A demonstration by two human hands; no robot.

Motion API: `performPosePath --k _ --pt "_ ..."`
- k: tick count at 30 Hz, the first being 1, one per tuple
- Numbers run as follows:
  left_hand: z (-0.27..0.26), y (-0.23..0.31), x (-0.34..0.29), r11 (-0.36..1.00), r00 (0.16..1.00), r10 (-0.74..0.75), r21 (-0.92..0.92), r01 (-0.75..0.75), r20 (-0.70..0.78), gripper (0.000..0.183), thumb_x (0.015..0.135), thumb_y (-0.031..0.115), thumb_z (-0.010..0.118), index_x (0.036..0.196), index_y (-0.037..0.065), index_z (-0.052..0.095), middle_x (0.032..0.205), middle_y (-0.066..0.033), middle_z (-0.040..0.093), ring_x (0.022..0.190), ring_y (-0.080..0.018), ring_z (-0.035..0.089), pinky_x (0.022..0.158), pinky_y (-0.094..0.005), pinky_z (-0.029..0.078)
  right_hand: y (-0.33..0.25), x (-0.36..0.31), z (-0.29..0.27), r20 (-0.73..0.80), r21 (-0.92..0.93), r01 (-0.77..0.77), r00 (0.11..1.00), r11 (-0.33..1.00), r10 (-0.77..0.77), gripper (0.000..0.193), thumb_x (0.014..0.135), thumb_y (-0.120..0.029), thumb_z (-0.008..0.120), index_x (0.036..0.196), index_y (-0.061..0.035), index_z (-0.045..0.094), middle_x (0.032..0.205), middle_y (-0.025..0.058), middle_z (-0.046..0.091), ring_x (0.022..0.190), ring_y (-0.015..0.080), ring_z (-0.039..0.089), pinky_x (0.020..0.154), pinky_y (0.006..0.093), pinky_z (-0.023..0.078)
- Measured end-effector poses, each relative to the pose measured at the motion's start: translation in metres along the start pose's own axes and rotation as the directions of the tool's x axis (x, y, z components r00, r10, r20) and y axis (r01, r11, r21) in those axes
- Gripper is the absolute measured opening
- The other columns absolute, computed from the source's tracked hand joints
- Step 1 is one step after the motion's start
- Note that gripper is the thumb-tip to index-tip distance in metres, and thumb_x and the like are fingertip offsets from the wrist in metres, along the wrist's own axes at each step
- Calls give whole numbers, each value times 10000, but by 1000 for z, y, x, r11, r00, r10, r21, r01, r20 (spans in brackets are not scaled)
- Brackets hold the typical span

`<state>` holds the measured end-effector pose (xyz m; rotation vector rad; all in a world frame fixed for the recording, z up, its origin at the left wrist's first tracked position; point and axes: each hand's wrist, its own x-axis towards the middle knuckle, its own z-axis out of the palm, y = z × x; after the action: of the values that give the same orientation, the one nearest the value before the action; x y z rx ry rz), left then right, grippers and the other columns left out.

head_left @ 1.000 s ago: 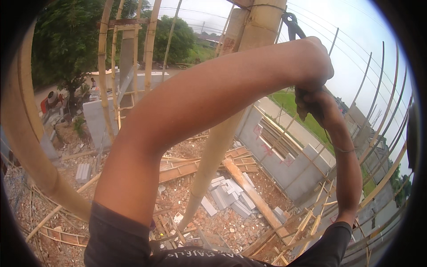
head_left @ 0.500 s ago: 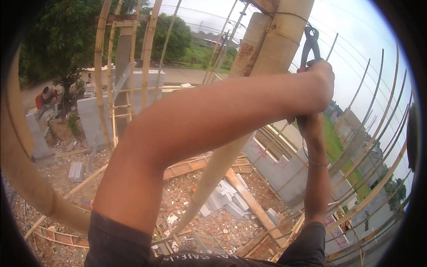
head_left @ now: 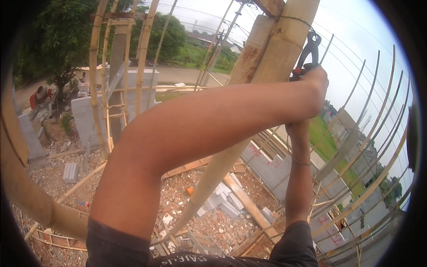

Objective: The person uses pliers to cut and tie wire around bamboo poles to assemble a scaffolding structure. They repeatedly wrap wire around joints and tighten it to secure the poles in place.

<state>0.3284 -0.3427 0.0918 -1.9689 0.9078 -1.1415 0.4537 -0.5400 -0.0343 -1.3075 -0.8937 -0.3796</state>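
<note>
Pincers with a dark metal head and red-and-black grips point upward at the upper right. Their jaws are close to the end of a thin wire, which loops around a thick bamboo pole and the timber post beside it. My left hand is closed around the grips, its forearm stretched across the picture in front of the pole. My right hand is raised just below it, largely hidden behind the left wrist; its fingers do not show.
Thin upright rods stand at the right. A curved bamboo pole runs close by at the left. Far below lie rubble, grey blocks and a plank. Another person bends over at the far left.
The view has shifted slightly. Both my hands have moved a little left and down in the picture, and more of the red-and-black grips shows. The pincers' head stays near the wire.
</note>
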Motion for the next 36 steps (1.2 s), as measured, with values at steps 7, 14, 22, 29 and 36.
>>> performPosePath --k 7,14,22,29,36 --pt "-8 -4 -22 1000 988 19 -19 -22 -155 280 834 273 696 1100 187 692 1075 10 678 1099 -161 585 1056 -362 345 -61 -10 46 136 -646 161 986 746 -95 310 797 56 656 1095 2 588 1029 135 635 928 248 629 776 372 499" --pt "33 3 -10 1000 614 1 -11 -16 -789 150 822 198 643 965 167 611 953 20 604 1027 -158 583 1161 -418 287 -141 -34 94 27 -203 -301 949 932 313 245 752 -56 473 966 58 512 731 121 517 587 221 524 520 342 477" --pt "10 -2 22 1000 379 -23 -26 -2 -925 73 810 195 632 761 149 603 718 15 593 758 -173 632 810 -333 510 -211 -33 81 66 -245 -512 838 823 541 394 733 -278 574 919 64 511 686 121 500 422 205 460 385 315 436" --pt "-30 -10 24 969 741 -126 -243 -52 -660 58 761 163 680 743 112 659 786 -69 695 757 -252 695 719 -349 541 -223 -56 66 -179 -110 -426 897 898 404 742 937 -655 367 937 48 604 633 144 594 395 217 531 317 312 431" --pt "-61 -12 43 875 955 -195 -480 65 -225 167 811 180 622 896 164 765 831 -63 707 813 -241 685 744 -363 545 -225 -137 69 428 -904 428 903 -16 -17 296 834 -120 712 1067 45 631 923 165 689 854 261 700 730 333 561"
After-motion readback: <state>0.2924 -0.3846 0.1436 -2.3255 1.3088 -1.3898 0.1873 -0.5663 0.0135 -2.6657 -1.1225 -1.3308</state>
